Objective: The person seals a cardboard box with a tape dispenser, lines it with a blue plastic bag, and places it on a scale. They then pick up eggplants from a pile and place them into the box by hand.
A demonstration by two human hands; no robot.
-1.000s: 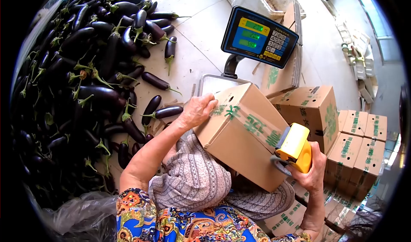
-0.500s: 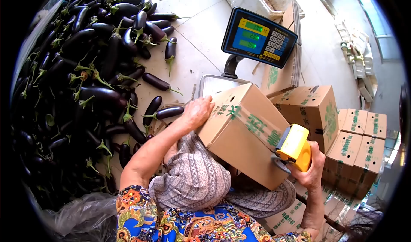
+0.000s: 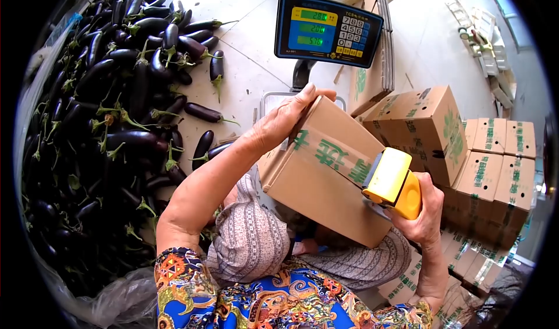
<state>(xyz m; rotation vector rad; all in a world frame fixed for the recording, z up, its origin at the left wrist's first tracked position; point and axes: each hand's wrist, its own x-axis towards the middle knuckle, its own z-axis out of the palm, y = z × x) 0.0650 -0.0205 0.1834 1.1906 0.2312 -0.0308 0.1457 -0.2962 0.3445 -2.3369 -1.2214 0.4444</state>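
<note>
A cardboard box (image 3: 326,198) with green printed tape along its upper face tilts on or against the scale in front of me. My left hand (image 3: 289,115) is wrapped over the box's far upper edge, fingers partly hidden behind it. In my right hand (image 3: 424,208) is a yellow tape dispenser (image 3: 391,174), held by its handle against the near right end of the taped face. Behind the box stands the weighing scale display (image 3: 329,31) with green lit digits. Only a strip of the scale's platform (image 3: 271,101) shows.
A large heap of eggplants (image 3: 125,134) covers the floor at left, some lying loose beside the box. A closed carton (image 3: 416,128) stands right of the box, with more stacked cartons (image 3: 492,177) beyond. Flattened cardboard (image 3: 381,49) leans behind the scale.
My left hand has moved up and right onto the box's far edge, and the box has tipped and turned. The tape dispenser shifted slightly up and left. The display digits differ.
</note>
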